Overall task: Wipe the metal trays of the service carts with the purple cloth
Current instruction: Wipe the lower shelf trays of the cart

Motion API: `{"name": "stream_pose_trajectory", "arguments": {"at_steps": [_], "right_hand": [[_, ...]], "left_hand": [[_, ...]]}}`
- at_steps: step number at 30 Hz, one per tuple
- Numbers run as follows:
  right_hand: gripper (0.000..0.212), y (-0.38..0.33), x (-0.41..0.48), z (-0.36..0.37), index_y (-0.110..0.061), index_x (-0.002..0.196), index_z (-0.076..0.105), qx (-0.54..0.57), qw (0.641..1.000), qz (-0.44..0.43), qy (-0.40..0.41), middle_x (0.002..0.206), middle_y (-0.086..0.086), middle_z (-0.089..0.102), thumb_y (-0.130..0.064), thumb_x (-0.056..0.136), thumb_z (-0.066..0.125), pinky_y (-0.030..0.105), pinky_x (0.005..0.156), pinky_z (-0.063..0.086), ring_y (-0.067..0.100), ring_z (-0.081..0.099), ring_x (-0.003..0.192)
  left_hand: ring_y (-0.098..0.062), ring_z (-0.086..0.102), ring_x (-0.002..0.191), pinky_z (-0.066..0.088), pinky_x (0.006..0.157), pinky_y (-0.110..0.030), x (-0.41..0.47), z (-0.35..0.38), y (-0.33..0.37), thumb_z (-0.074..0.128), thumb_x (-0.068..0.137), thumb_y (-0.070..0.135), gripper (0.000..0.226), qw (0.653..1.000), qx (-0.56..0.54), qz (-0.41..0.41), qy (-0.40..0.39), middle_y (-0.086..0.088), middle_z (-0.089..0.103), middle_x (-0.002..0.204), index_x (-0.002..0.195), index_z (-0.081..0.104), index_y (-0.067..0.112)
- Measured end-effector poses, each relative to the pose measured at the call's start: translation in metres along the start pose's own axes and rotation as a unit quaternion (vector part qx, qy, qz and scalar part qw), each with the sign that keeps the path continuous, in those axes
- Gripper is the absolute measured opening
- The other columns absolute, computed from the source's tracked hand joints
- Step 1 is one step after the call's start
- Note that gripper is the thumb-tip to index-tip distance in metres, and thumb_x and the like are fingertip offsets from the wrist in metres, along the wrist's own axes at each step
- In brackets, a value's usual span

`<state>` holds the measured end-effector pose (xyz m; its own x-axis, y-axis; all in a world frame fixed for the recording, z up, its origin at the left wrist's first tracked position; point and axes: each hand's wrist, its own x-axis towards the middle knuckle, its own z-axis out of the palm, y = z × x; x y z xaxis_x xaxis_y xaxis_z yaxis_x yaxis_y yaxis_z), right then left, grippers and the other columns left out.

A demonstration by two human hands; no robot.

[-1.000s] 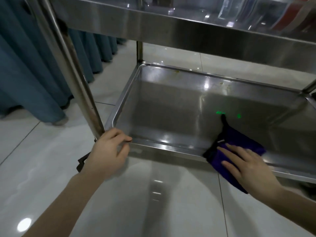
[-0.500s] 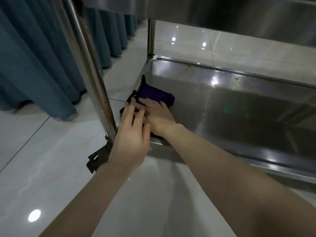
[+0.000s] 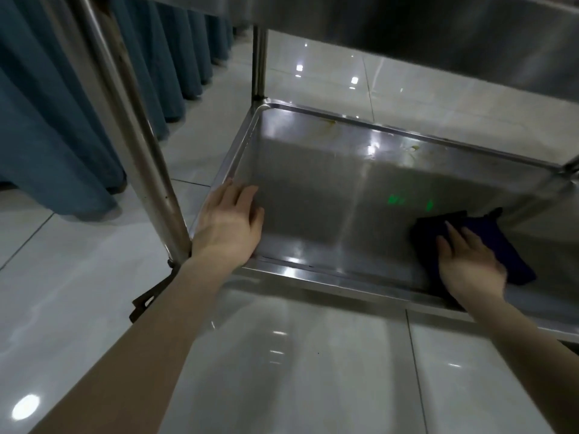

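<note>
Two flat hands: right hand [image 3: 466,261] on purple cloth [image 3: 498,245], left hand [image 3: 228,223] on tray [image 3: 313,183]

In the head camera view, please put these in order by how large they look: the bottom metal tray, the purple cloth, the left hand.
1. Bottom metal tray, by far the largest.
2 and 3. Purple cloth and left hand look alike; the right hand covers part of the cloth, so I do not rank them.

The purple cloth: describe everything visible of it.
The purple cloth is dark purple soft fabric, bunched and creased. It lies flat on the floor of the bottom metal tray, near the front right. The right hand presses on it, fingers spread, hiding its middle. A dark corner pokes up at the back.
</note>
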<state>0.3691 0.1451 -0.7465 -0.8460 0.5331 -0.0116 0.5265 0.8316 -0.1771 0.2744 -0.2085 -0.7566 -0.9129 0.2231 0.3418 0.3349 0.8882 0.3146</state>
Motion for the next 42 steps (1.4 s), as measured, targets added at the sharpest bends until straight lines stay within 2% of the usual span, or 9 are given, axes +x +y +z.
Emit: {"name": "stream_pose_trajectory", "arguments": {"at_steps": [8,12,17,24,26,30,34,38,42], "right_hand": [[0.049,-0.250,-0.003,0.052,-0.040,0.150,0.022,0.011,0.955,-0.292,-0.049,0.161,-0.007,0.016,-0.045,0.102,0.028,0.050,0.117,0.012,0.019,0.014,0.147],[0.052,-0.284,0.005,0.052,-0.038,0.152,0.019,0.008,0.922,-0.375,-0.099,0.162,-0.006,0.013,-0.042,0.102,0.032,0.050,0.119,0.008,0.019,0.010,0.148],[0.045,-0.161,0.027,0.036,-0.037,0.145,0.040,0.029,0.977,-0.210,0.033,0.154,-0.005,0.035,-0.047,0.101,0.033,0.044,0.112,0.026,0.019,0.033,0.140],[0.051,-0.021,0.044,-0.003,-0.032,0.150,0.030,0.020,0.993,0.117,0.010,0.155,0.005,0.029,-0.046,0.101,0.025,0.057,0.110,0.021,0.036,0.028,0.138],[0.048,-0.056,0.039,0.004,-0.032,0.146,0.035,0.008,0.995,0.098,0.025,0.151,0.007,0.035,-0.046,0.101,0.027,0.055,0.107,0.025,0.038,0.033,0.133],[0.043,-0.176,0.023,0.036,-0.034,0.140,0.043,-0.018,0.987,-0.147,0.063,0.147,0.001,0.043,-0.046,0.100,0.032,0.047,0.102,0.033,0.033,0.044,0.126],[0.047,-0.269,0.025,0.053,-0.038,0.149,0.029,0.014,0.943,-0.328,-0.047,0.158,-0.004,0.027,-0.045,0.102,0.026,0.049,0.114,0.017,0.025,0.024,0.143],[0.047,-0.240,0.045,0.048,-0.038,0.148,0.032,0.047,0.945,-0.320,-0.056,0.158,-0.004,0.027,-0.048,0.102,0.026,0.048,0.115,0.015,0.021,0.023,0.144],[0.044,-0.107,0.069,0.024,-0.037,0.143,0.040,0.019,0.984,-0.172,0.032,0.153,-0.002,0.036,-0.047,0.101,0.031,0.045,0.110,0.029,0.025,0.038,0.136]], "left_hand": [[-0.023,0.031,0.139,0.021,0.115,-0.028,0.000,-0.004,0.004,0.047,0.098,0.020,0.042,0.984,-0.161,-0.060,0.048,-0.010,0.041,0.147,0.139,0.048,0.011],[-0.017,0.012,0.147,0.010,0.118,-0.025,0.004,-0.005,0.004,0.038,0.102,0.023,0.044,0.972,-0.197,-0.124,0.035,-0.001,0.019,0.159,0.145,0.037,0.019],[-0.022,0.011,0.148,0.008,0.120,-0.033,0.006,0.000,0.001,0.037,0.101,0.030,0.050,0.992,-0.084,-0.090,-0.013,-0.005,0.020,0.159,0.149,0.031,0.018],[-0.017,0.010,0.148,0.009,0.119,-0.042,0.005,0.007,0.000,0.032,0.099,0.043,0.054,0.997,-0.010,-0.065,-0.051,-0.002,0.024,0.158,0.150,0.027,0.024],[-0.016,0.009,0.148,0.009,0.119,-0.042,0.004,0.006,0.002,0.033,0.099,0.042,0.053,0.997,-0.006,-0.060,-0.050,0.000,0.024,0.158,0.149,0.028,0.025],[-0.015,0.009,0.148,0.009,0.120,-0.043,0.004,0.004,0.002,0.031,0.101,0.039,0.051,0.998,-0.010,-0.049,-0.049,0.002,0.022,0.159,0.150,0.028,0.024],[-0.020,0.016,0.147,0.012,0.120,-0.039,0.004,0.004,0.001,0.033,0.101,0.034,0.049,0.997,-0.036,-0.059,-0.029,-0.003,0.021,0.159,0.149,0.031,0.023],[-0.022,0.021,0.145,0.016,0.118,-0.043,0.005,0.005,-0.001,0.024,0.100,0.041,0.053,0.998,0.004,-0.031,-0.048,-0.003,0.026,0.158,0.148,0.034,0.023],[-0.023,0.028,0.142,0.021,0.116,-0.045,0.008,0.008,-0.006,0.027,0.099,0.050,0.051,0.995,0.039,-0.036,-0.080,-0.002,0.033,0.154,0.144,0.038,0.028]]}}
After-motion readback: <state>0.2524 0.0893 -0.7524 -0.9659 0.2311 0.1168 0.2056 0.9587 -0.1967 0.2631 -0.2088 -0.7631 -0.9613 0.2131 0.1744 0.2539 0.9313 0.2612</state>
